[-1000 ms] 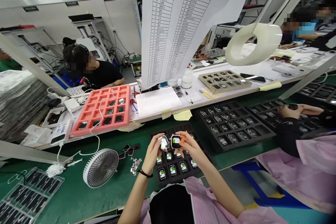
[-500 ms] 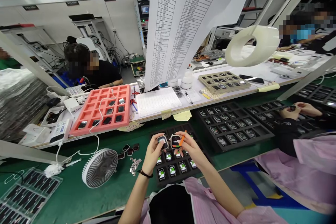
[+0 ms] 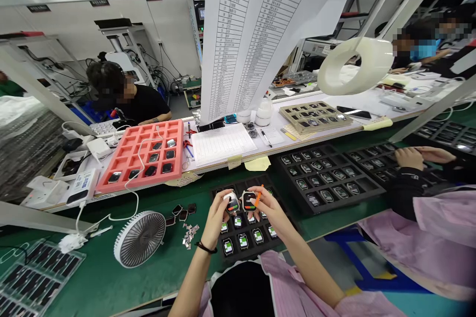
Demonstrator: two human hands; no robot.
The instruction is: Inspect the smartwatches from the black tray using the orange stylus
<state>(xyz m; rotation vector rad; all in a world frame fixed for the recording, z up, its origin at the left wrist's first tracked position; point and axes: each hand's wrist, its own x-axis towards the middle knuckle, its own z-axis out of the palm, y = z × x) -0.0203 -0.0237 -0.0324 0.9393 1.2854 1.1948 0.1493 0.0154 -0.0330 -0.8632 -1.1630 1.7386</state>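
My left hand (image 3: 216, 218) grips a black smartwatch body (image 3: 232, 203) by its edges, its screen lit with orange and green marks. My right hand (image 3: 269, 212) holds a second watch (image 3: 249, 201) between its fingers, along with a slim orange tool (image 3: 258, 196). The two watches sit close together, apart by a small gap. Both hands hover directly above a black tray (image 3: 248, 237) of watches with green-lit screens, and they hide its upper cells. Small black pieces (image 3: 177, 210) and silver clips (image 3: 187, 236) lie just left of the tray.
A round white fan (image 3: 140, 238) stands left of the tray. Beyond it lie a pink foam tray (image 3: 139, 156) and printed sheets (image 3: 223, 144). A larger black tray (image 3: 327, 178) lies to the right, where a co-worker's hand (image 3: 409, 158) rests. A paper list (image 3: 253, 34) and tape roll (image 3: 355, 66) hang overhead.
The watch in my left hand has turned, and its face now shows orange and green marks. The whole view has drifted slightly, while my right hand has stayed nearly still.
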